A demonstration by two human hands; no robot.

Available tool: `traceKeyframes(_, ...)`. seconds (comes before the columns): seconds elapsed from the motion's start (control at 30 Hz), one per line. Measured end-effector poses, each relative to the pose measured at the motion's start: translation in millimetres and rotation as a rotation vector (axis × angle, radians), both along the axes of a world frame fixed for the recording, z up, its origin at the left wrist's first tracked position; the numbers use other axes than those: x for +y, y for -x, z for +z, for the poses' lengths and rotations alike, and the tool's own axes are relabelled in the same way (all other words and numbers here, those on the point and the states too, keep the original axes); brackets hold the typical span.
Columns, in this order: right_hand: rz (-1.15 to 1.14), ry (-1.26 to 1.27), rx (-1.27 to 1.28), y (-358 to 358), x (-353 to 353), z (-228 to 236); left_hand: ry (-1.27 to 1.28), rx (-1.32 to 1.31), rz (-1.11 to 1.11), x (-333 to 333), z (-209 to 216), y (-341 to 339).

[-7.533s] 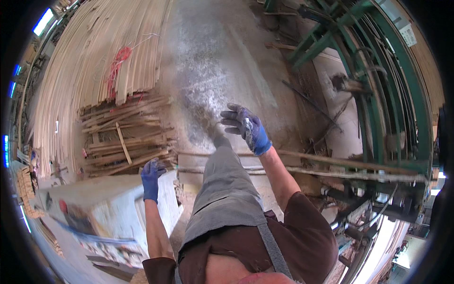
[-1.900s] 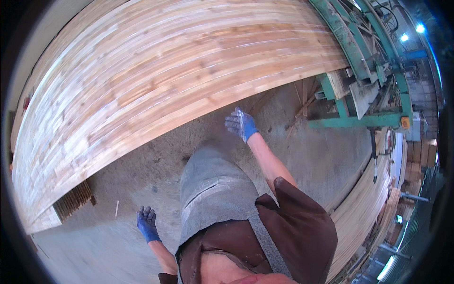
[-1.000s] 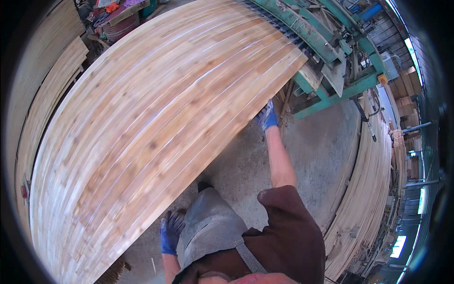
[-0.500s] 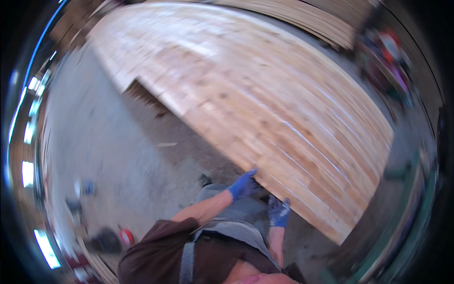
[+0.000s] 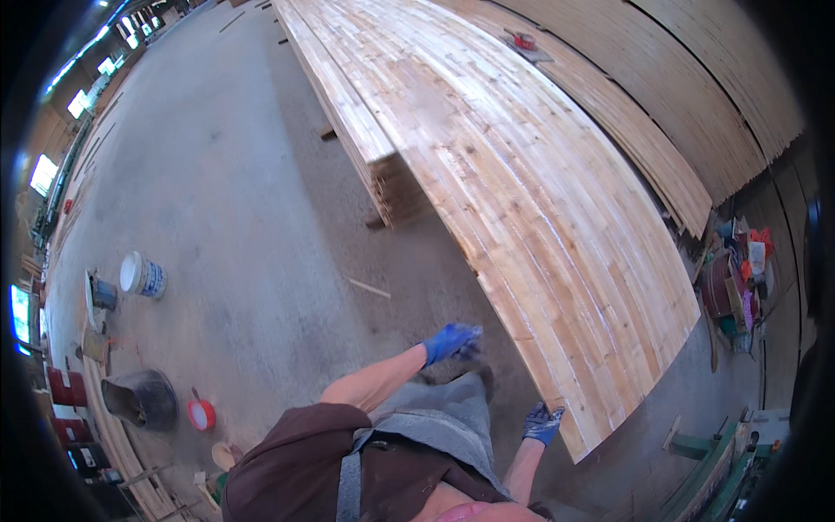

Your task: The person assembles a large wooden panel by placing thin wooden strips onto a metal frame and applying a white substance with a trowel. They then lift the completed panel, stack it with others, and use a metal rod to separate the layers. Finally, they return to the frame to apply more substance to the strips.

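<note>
A long, wide wood panel, made up of many glued strips with shiny lines running along some seams, stretches from the far left toward my right side. My right hand, in a blue glove, grips the panel's left edge close to its near corner. Its thumb lies on the top face, and the fingers underneath are partly hidden. Apart from the panel, my gloved left hand hangs in the air to the left of that edge. Its fingers stretch to the right, somewhat blurred, with nothing seen in them.
Beneath the panel sits a stack of boards. On the floor at left stand a white bucket, a black tub and a red round container. A wood offcut lies nearby. Green machine frame stands lower right.
My left hand has come off the panel's edge. My right hand is now nearer the panel's near corner. The view has turned, so the panel runs more steeply away from me.
</note>
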State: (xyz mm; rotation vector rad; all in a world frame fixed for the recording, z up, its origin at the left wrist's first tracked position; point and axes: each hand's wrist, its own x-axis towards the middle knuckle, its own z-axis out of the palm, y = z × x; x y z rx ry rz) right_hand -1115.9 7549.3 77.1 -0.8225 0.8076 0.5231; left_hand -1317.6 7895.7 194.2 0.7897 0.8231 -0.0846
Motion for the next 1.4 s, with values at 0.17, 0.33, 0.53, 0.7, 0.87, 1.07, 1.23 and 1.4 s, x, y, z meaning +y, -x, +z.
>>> traceKeyframes(0.17, 0.227, -0.136, -0.024, -2.5, -30.3, 3.2, -0.324, 0.143, 0.078, -90.2, -68.9, 123.1)
traceKeyframes(0.33, 0.364, -0.421, 0.037, 1.5, -30.5, -15.0, 0.090, 0.272, 0.715, -203.1, -90.8, 311.7)
traceKeyframes(0.53, 0.430, -0.366, 0.066, -10.6, -46.4, 11.4, 0.245, 0.420, 0.675, -469.4, -104.6, 395.3)
traceKeyframes(0.7, 0.406, -0.346, 0.188, 23.2, -65.0, -22.6, 0.222, 0.734, 0.788, -572.1, -92.1, 394.9)
traceKeyframes(0.87, 0.511, -0.381, 0.151, 30.2, -3.9, -34.1, -0.069, 0.509, 0.795, -428.6, -96.7, 312.1)
traceKeyframes(1.07, 0.512, -0.354, 0.146, 5.9, 24.3, -49.7, -0.333, 0.420, 0.567, -306.8, -60.6, 174.0)
traceKeyframes(1.23, 0.651, -0.429, 0.141, 6.6, 0.6, -51.4, 0.075, 0.352, 0.494, -255.3, -110.7, 167.5)
traceKeyframes(1.4, 0.533, -0.338, 0.131, 2.4, 5.0, -34.6, 0.107, 0.206, 0.250, -131.6, -139.2, 57.9)
